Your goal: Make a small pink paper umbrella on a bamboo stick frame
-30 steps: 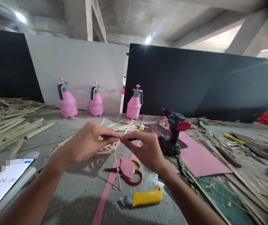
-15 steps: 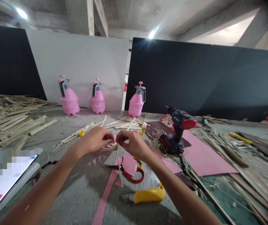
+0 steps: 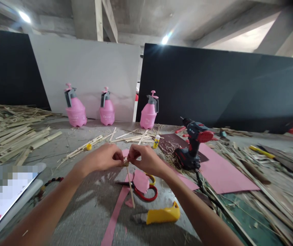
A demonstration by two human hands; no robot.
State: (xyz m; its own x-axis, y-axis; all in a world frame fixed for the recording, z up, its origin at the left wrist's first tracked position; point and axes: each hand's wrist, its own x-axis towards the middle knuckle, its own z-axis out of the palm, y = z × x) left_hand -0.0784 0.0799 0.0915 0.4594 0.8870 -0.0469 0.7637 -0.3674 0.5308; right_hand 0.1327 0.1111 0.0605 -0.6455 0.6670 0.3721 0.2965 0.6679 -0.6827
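Over flr [image 3: 92,212], both hands [image 3: 98,157] pinching bamboo stick [image 3: 130,188]

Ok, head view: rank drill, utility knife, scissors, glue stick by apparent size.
1. Cordless drill
2. Yellow utility knife and red-handled scissors: too alike to rank, and the knife sits nearer the camera
3. Glue stick: smallest, though farthest off

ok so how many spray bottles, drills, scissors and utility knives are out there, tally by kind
Pink pump sprayers: 3
Cordless drill: 1
Red-handled scissors: 1
Yellow utility knife: 1
Total: 6
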